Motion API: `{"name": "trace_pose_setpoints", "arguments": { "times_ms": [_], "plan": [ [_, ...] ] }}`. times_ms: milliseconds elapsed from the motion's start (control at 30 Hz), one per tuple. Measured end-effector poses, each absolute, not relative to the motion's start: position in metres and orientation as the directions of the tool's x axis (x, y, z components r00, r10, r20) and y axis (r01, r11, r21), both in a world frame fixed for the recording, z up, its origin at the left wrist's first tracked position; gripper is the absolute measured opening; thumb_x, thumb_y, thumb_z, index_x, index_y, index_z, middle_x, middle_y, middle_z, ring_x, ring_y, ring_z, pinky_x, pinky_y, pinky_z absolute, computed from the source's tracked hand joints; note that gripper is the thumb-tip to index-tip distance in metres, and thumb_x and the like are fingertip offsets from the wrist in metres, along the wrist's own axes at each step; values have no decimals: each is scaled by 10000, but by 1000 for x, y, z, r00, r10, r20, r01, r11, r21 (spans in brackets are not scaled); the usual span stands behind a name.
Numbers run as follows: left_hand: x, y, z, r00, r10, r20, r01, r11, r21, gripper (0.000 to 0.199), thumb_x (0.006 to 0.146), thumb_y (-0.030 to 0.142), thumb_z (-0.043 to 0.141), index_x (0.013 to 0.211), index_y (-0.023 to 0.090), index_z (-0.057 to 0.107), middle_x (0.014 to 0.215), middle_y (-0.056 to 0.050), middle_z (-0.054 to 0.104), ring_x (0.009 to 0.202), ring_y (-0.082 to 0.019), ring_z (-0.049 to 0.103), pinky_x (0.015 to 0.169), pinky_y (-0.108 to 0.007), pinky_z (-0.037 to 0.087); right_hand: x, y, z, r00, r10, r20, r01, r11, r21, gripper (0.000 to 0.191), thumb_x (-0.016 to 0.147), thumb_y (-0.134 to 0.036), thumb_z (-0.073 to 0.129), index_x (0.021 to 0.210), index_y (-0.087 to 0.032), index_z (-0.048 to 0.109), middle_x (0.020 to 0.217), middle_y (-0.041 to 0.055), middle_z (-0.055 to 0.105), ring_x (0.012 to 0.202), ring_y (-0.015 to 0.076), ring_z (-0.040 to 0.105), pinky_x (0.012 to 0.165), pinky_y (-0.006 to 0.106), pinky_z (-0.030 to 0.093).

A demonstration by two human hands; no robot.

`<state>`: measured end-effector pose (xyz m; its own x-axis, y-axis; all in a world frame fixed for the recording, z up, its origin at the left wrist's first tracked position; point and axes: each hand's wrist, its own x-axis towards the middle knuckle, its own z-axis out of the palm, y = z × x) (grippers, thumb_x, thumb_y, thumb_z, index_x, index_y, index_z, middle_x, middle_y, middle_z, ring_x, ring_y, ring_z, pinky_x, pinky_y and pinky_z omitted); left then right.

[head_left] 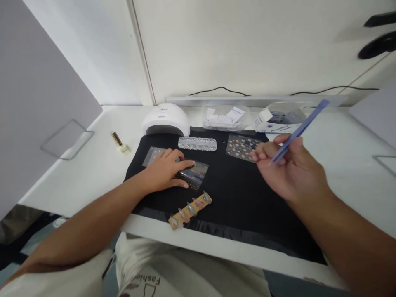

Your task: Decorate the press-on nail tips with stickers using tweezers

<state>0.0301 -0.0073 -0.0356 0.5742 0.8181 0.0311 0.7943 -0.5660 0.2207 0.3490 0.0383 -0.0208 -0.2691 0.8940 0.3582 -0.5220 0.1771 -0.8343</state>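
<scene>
My right hand is raised over the right side of the black mat, closed around blue tweezers whose tips point down and left. On the mat's left side my left hand lies with its fingers apart on a dark, gold-patterned nail sticker sheet. Another clear sticker sheet shows partly from under that hand. In front of it, a tan strip carries several press-on nails in pink and grey-green. A sheet of small colourful nail stickers lies just left of the tweezers.
Behind the hands stand a white nail lamp, a clear compartment case, a plastic bin with white packets and an alcohol pad box. A nail polish bottle lies on the white table at left.
</scene>
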Motion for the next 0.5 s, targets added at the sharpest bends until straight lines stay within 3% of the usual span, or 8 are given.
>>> {"name": "trace_pose_setpoints", "arguments": {
  "times_ms": [67, 133, 300, 500],
  "plan": [
    [29, -8, -37, 550, 834, 33, 809, -543, 224, 442, 974, 390, 658, 1359, 189, 575, 1395, -123, 583, 1224, -306, 606, 1018, -552, 524, 344, 31, -7, -254, 893, 372, -538, 189, -822, 206, 934, -408, 712, 884, -208, 703, 609, -52, 584, 652, 117, 594, 705, 276, 552],
    [30, -9, -38, 532, 846, 37, 818, -524, 237, 430, 976, 381, 658, 1350, 185, 581, 1380, -121, 595, 1207, -300, 618, 1007, -544, 535, 336, 20, 8, -243, 901, 359, -533, 185, -826, 195, 859, -424, 798, 830, -246, 726, 443, -80, 415, 604, 118, 532, 708, 262, 522],
    [30, -11, -39, 528, 847, 65, 786, -516, 341, 402, 981, 368, 655, 1330, 177, 592, 1341, -117, 620, 1160, -281, 644, 972, -515, 561, 310, -2, 26, -238, 923, 302, -499, 150, -853, 185, 763, -355, 887, 830, -281, 732, 463, -81, 471, 585, 139, 547, 647, 299, 495],
    [27, -12, -43, 501, 853, 146, 609, -467, 642, 352, 991, 347, 645, 1295, 173, 610, 1282, -106, 650, 1080, -249, 675, 915, -466, 593, 285, -8, 14, -215, 927, 306, -514, 159, -843, 194, 727, -385, 880, 816, -278, 744, 471, -81, 625, 532, 145, 609, 669, 331, 512]
  ]
}}
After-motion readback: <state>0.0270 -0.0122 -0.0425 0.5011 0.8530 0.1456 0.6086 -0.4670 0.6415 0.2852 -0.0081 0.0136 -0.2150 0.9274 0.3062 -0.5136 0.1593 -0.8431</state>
